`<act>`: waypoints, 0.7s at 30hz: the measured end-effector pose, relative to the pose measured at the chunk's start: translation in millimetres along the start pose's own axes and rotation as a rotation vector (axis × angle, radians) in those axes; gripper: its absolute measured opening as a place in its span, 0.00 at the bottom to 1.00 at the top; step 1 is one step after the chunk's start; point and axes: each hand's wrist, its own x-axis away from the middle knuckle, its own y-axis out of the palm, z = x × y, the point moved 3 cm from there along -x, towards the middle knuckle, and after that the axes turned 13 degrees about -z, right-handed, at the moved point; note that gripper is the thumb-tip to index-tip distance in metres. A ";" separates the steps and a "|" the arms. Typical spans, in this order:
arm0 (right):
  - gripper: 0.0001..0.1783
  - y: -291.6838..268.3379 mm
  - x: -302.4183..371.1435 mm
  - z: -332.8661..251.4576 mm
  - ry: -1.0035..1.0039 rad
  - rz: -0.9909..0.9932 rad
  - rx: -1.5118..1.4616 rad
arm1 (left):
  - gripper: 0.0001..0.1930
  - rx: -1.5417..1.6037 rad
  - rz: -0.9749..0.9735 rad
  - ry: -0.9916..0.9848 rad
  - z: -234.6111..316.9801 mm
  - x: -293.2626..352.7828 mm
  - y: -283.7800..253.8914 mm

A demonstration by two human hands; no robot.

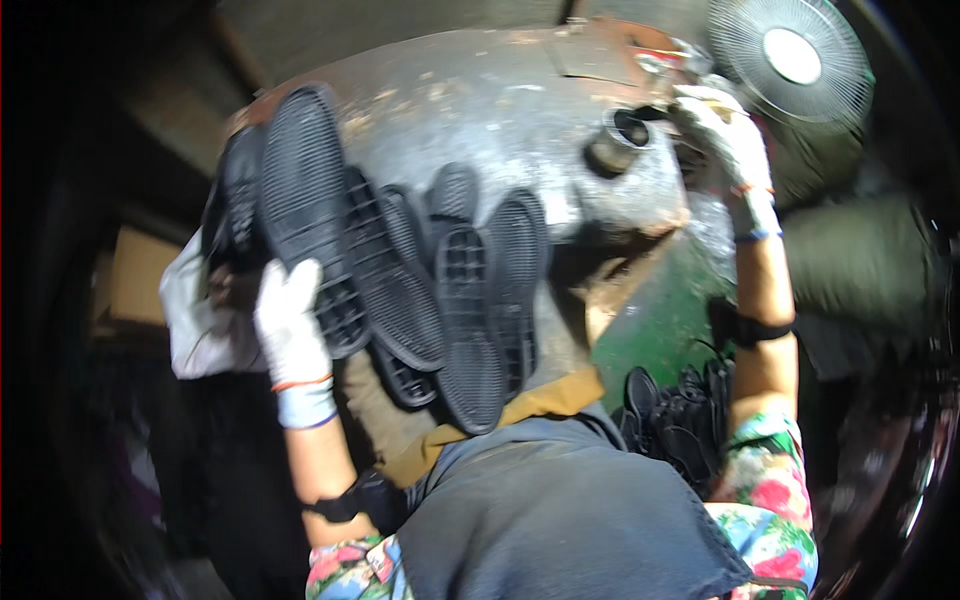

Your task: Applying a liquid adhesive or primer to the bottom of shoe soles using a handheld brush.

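Note:
My left hand [290, 315], in a white knitted glove, is closed on the edge of a black ribbed shoe sole [305, 190], its thumb on the grid-patterned end. More black soles lie overlapping beside it, among them a sole with a grid-patterned end [465, 320] and a ribbed one [518, 250] to its right. My right hand [725, 135], gloved too, is at the far right of the table beside a small metal cup [618, 143]. Its fingers are closed around a thin dark tool [652, 113] that reaches toward the cup; the tool's kind is unclear.
The worn metal table [430, 95] carries the soles and cup. A fan [795, 60] stands at the back right, above dark green sacks [850, 265]. Black footwear [680, 415] lies lower right on a green surface. At left are a white bag [200, 320] and a cardboard box [138, 275].

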 end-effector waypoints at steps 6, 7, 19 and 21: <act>0.16 4.8 -20.4 41.9 0.017 0.001 0.511 | 0.24 0.511 -0.072 -0.325 -16.2 2.6 -15.8; 0.15 -2.0 -11.4 42.2 0.024 0.003 0.659 | 0.27 0.583 -0.167 -0.375 -39.0 -7.2 -18.5; 0.19 -9.2 -12.4 71.6 0.382 0.509 0.880 | 0.34 0.706 -0.577 -0.207 17.3 9.4 127.8; 0.21 -8.1 -10.1 73.5 0.405 0.602 0.956 | 0.34 0.692 -0.552 -0.208 14.7 11.5 121.5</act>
